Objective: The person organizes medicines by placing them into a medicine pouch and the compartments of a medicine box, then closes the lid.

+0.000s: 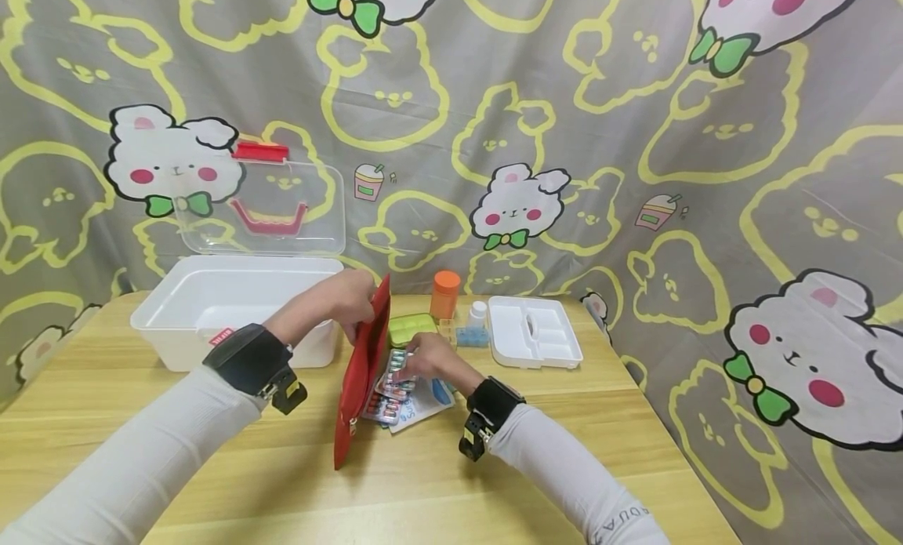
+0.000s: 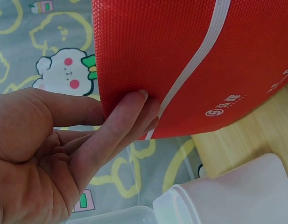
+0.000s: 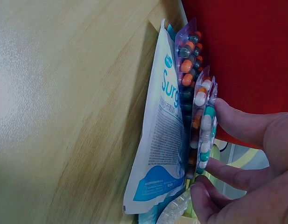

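Observation:
A red zip pouch [image 1: 363, 365] stands tilted on edge on the table. My left hand [image 1: 350, 300] pinches its upper far edge between thumb and fingers, clearly seen on the red fabric [image 2: 148, 60] in the left wrist view. Just right of the pouch, my right hand [image 1: 432, 357] pinches a blister pack of green-and-white capsules [image 3: 208, 126] between thumb and fingers. Beside that pack are more blister packs, one with orange-and-dark capsules [image 3: 186, 65]. They overlap a white and blue packet [image 3: 158, 140] printed "Surg", partly hiding it.
A white box [image 1: 233, 294] with its clear lid [image 1: 261, 208] raised stands at the back left. Behind my right hand are a green case [image 1: 411, 328], an orange bottle [image 1: 444, 296], a small white bottle [image 1: 477, 314] and a blue pill box [image 1: 473, 337]. A white divided tray [image 1: 504, 355] lies right.

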`<act>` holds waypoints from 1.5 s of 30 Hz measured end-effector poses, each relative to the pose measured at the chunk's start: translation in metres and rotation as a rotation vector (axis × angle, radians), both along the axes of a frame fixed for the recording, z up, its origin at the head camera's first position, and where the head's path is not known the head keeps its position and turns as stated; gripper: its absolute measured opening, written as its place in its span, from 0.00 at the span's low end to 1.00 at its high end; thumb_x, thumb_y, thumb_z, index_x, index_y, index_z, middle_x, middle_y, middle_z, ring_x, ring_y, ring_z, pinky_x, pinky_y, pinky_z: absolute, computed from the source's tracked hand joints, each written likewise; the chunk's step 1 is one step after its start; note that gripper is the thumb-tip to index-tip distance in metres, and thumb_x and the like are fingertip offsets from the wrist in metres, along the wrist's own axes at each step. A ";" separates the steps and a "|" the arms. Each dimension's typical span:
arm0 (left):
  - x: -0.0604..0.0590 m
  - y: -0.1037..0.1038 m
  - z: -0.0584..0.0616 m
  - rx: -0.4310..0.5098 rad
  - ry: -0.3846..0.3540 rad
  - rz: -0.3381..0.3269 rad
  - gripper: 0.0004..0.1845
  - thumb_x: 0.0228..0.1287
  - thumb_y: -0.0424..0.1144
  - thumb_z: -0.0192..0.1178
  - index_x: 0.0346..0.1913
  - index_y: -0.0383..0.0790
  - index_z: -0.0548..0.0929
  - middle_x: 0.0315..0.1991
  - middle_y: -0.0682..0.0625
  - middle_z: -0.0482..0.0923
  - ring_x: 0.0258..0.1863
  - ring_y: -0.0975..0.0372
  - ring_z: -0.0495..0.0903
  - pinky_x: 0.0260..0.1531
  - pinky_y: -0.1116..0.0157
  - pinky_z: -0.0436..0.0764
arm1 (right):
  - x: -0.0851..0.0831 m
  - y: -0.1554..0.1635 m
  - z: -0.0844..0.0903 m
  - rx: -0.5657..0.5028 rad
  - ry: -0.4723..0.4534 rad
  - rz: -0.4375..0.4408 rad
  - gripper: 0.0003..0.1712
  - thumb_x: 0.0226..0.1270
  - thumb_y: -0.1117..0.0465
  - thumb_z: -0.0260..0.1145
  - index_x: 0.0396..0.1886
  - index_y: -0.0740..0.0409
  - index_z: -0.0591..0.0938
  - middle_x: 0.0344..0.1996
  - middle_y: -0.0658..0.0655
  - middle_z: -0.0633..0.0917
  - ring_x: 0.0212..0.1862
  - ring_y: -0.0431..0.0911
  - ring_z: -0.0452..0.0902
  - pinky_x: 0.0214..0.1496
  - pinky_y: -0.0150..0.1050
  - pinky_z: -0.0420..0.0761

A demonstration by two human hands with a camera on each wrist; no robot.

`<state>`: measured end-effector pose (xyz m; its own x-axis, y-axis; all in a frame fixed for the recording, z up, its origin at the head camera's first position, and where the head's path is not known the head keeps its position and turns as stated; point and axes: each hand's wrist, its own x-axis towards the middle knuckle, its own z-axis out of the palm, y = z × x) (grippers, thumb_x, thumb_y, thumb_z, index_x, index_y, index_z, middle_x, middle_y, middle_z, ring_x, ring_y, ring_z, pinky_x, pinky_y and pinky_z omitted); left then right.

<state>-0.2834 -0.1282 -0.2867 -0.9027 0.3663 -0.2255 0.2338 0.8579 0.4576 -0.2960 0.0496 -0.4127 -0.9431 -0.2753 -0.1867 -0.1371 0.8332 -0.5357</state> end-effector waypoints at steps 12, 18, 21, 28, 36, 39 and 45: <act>-0.001 -0.001 0.000 -0.003 -0.005 0.001 0.05 0.57 0.22 0.56 0.31 0.27 0.82 0.24 0.41 0.85 0.21 0.56 0.89 0.23 0.66 0.87 | -0.005 -0.003 -0.003 0.004 -0.012 -0.010 0.36 0.47 0.50 0.83 0.08 0.49 0.62 0.10 0.44 0.57 0.17 0.39 0.51 0.21 0.32 0.54; -0.001 0.000 0.000 -0.012 -0.007 0.006 0.04 0.58 0.22 0.57 0.31 0.27 0.82 0.24 0.41 0.85 0.21 0.57 0.89 0.24 0.66 0.87 | -0.003 -0.004 -0.002 0.023 -0.051 -0.050 0.39 0.46 0.47 0.84 0.04 0.47 0.59 0.07 0.44 0.55 0.13 0.37 0.47 0.17 0.32 0.52; -0.002 0.000 0.000 -0.009 -0.015 0.016 0.04 0.59 0.23 0.57 0.32 0.27 0.82 0.25 0.41 0.85 0.21 0.57 0.88 0.24 0.66 0.88 | -0.002 -0.004 -0.002 0.041 -0.047 -0.061 0.39 0.46 0.46 0.84 0.04 0.47 0.60 0.07 0.44 0.56 0.13 0.38 0.48 0.18 0.33 0.52; -0.001 0.001 0.000 0.001 -0.005 0.009 0.04 0.58 0.22 0.56 0.31 0.27 0.82 0.25 0.41 0.85 0.21 0.57 0.89 0.23 0.66 0.87 | -0.001 -0.005 0.000 0.065 -0.053 -0.051 0.38 0.47 0.45 0.83 0.07 0.47 0.60 0.08 0.44 0.56 0.14 0.38 0.49 0.19 0.33 0.52; -0.001 -0.001 -0.001 0.012 -0.006 0.018 0.04 0.58 0.22 0.55 0.31 0.27 0.80 0.24 0.40 0.84 0.20 0.57 0.88 0.23 0.66 0.87 | -0.002 -0.003 0.000 0.091 -0.046 0.014 0.37 0.49 0.45 0.81 0.08 0.47 0.59 0.10 0.44 0.55 0.16 0.39 0.49 0.21 0.34 0.53; -0.001 -0.001 -0.001 0.016 -0.007 0.013 0.04 0.58 0.22 0.55 0.31 0.28 0.80 0.24 0.40 0.84 0.20 0.57 0.88 0.23 0.66 0.87 | -0.002 -0.003 -0.001 0.076 -0.038 0.006 0.38 0.48 0.46 0.82 0.09 0.47 0.59 0.10 0.44 0.54 0.16 0.39 0.48 0.21 0.34 0.51; -0.002 -0.002 -0.001 0.015 -0.011 0.014 0.04 0.58 0.22 0.55 0.31 0.27 0.80 0.25 0.40 0.84 0.20 0.57 0.88 0.23 0.67 0.87 | -0.004 -0.004 -0.002 0.083 -0.034 -0.036 0.39 0.45 0.45 0.84 0.09 0.48 0.59 0.11 0.44 0.54 0.17 0.40 0.49 0.22 0.35 0.52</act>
<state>-0.2853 -0.1304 -0.2872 -0.9052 0.3572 -0.2302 0.2167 0.8541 0.4729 -0.2998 0.0452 -0.4147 -0.9447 -0.2234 -0.2399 -0.0891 0.8792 -0.4680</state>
